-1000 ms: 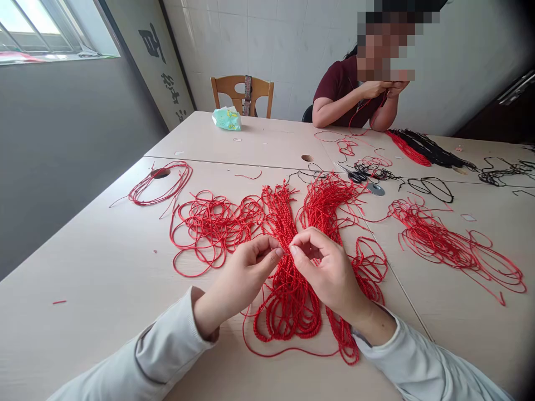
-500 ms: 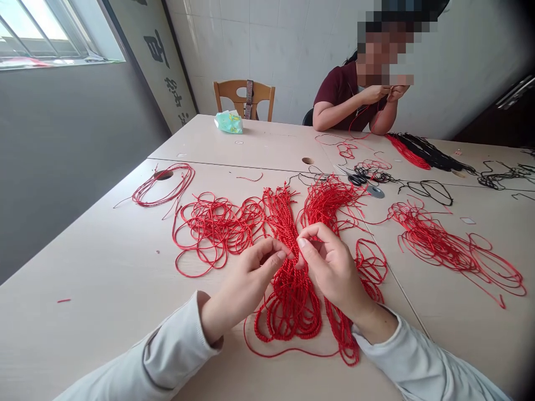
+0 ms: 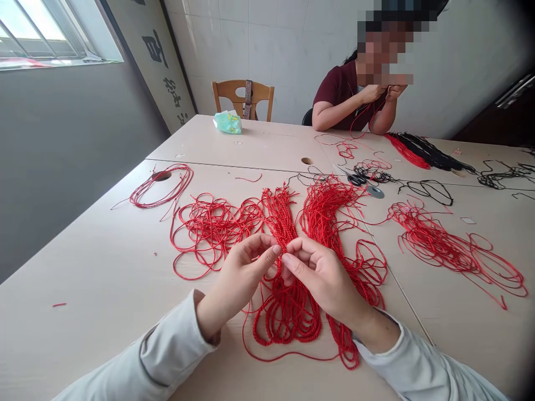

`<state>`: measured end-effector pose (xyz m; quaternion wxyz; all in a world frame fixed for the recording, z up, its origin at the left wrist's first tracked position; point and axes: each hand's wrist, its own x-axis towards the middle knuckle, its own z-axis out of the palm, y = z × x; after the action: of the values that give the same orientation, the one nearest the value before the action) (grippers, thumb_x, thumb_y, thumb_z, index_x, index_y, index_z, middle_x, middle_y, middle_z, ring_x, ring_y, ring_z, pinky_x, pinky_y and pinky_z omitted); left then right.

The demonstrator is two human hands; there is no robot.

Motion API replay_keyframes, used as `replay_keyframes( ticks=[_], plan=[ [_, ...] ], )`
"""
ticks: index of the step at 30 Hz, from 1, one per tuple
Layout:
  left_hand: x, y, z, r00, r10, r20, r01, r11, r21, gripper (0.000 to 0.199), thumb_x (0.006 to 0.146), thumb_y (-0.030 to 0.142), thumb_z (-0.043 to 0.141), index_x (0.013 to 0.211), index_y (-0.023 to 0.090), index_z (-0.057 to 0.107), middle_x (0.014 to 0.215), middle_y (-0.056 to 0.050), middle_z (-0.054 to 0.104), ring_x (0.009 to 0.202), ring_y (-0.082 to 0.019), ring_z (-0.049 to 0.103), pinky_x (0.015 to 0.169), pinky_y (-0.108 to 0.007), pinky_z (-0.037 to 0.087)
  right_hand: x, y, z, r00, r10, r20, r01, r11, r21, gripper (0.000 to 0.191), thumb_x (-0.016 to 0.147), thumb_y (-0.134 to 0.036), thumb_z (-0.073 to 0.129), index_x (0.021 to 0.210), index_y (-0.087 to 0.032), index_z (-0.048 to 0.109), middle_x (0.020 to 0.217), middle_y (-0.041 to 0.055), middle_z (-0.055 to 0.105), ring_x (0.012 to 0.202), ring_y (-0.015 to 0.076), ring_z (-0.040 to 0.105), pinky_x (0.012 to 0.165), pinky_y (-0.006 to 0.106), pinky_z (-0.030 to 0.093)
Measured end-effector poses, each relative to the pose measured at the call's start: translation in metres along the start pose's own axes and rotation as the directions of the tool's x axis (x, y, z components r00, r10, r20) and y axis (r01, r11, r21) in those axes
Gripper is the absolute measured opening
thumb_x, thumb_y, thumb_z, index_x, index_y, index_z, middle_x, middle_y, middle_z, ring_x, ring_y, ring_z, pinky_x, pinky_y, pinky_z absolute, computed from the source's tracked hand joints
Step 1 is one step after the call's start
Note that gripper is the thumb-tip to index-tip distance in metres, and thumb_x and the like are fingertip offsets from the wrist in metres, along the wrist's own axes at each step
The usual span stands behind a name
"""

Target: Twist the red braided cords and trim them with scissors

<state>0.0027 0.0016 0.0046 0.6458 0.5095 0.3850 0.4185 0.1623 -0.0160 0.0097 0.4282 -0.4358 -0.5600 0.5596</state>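
Note:
My left hand and my right hand meet fingertip to fingertip above a bundle of red braided cords. Each is closed in a pinch on a thin red cord, mostly hidden by the fingers and hard to tell from the red behind it. A loose strand runs below my left hand and curves along the table. Beside my right hand lies a second bundle of red braided cords. To the left of the first bundle spreads a loose tangle of smooth red cord.
Scissors lie beyond the bundles with black cord near them. Further red cord lies at right, and a red coil at far left. Across the table a person handles red cord. A tissue pack stands at the back.
My right hand has moved left and slightly down, bringing its fingertips against those of my left hand. My left hand has shifted a little left.

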Motion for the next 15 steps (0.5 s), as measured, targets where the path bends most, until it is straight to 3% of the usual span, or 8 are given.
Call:
replay_keyframes(
  ticks=[5,7,9,12,13,15],
  plan=[
    [-0.002,-0.001,-0.001,1.000,-0.016,-0.010,0.016,1.000,-0.008,0.020,0.084,0.035,0.065,0.084,0.016,0.059,0.079,-0.001,0.058,0.067,-0.013,0.054,0.066,-0.027,0.046,0.000,0.002,0.000,1.000,-0.008,0.017,0.009,0.998,-0.056,0.011,0.092,-0.028,0.055,0.086,-0.019,0.055,0.067,-0.0016,0.062,0.058,0.0110,0.059,0.057,0.023,0.050],
    [-0.003,-0.003,0.000,0.999,-0.009,-0.048,0.008,1.000,-0.019,0.019,0.084,0.034,0.066,0.081,0.016,0.060,0.076,0.000,0.057,0.066,-0.011,0.052,0.064,-0.025,0.045,-0.001,0.003,0.001,0.997,-0.064,0.033,0.069,0.981,-0.180,0.012,0.093,-0.027,0.053,0.085,-0.019,0.054,0.066,-0.0012,0.061,0.058,0.0120,0.058,0.057,0.024,0.048],
    [-0.005,-0.005,0.003,0.995,0.006,-0.102,-0.008,1.000,-0.012,0.018,0.083,0.033,0.067,0.079,0.017,0.059,0.074,0.002,0.056,0.065,-0.010,0.050,0.062,-0.022,0.043,-0.004,0.005,0.003,0.980,-0.198,0.028,0.191,0.887,-0.419,0.013,0.093,-0.024,0.050,0.082,-0.019,0.053,0.066,-0.0002,0.059,0.058,0.0130,0.056,0.057,0.026,0.044],
    [-0.007,-0.007,0.008,0.983,0.072,-0.167,-0.067,0.997,0.039,0.018,0.084,0.031,0.066,0.076,0.017,0.057,0.073,0.002,0.055,0.067,-0.010,0.048,0.062,-0.021,0.042,-0.008,0.006,0.006,0.925,-0.376,0.058,0.312,0.665,-0.678,0.015,0.092,-0.018,0.047,0.078,-0.019,0.051,0.066,0.0005,0.056,0.057,0.0131,0.052,0.057,0.027,0.038],
    [-0.007,-0.006,0.008,0.980,0.098,-0.173,-0.089,0.994,0.061,0.017,0.084,0.030,0.066,0.076,0.018,0.057,0.073,0.002,0.055,0.068,-0.010,0.048,0.062,-0.021,0.042,-0.009,0.006,0.006,0.922,-0.383,0.059,0.318,0.661,-0.680,0.015,0.092,-0.017,0.047,0.078,-0.019,0.051,0.066,0.0002,0.056,0.057,0.0129,0.051,0.057,0.027,0.038],
    [-0.006,-0.004,0.009,0.981,0.112,-0.157,-0.102,0.992,0.073,0.016,0.084,0.030,0.066,0.078,0.018,0.058,0.075,0.002,0.055,0.069,-0.010,0.048,0.062,-0.020,0.042,-0.010,0.006,0.006,0.946,-0.323,0.033,0.281,0.764,-0.581,0.013,0.093,-0.020,0.048,0.081,-0.020,0.051,0.065,-0.0008,0.056,0.056,0.0121,0.053,0.055,0.025,0.039]
  ],
)
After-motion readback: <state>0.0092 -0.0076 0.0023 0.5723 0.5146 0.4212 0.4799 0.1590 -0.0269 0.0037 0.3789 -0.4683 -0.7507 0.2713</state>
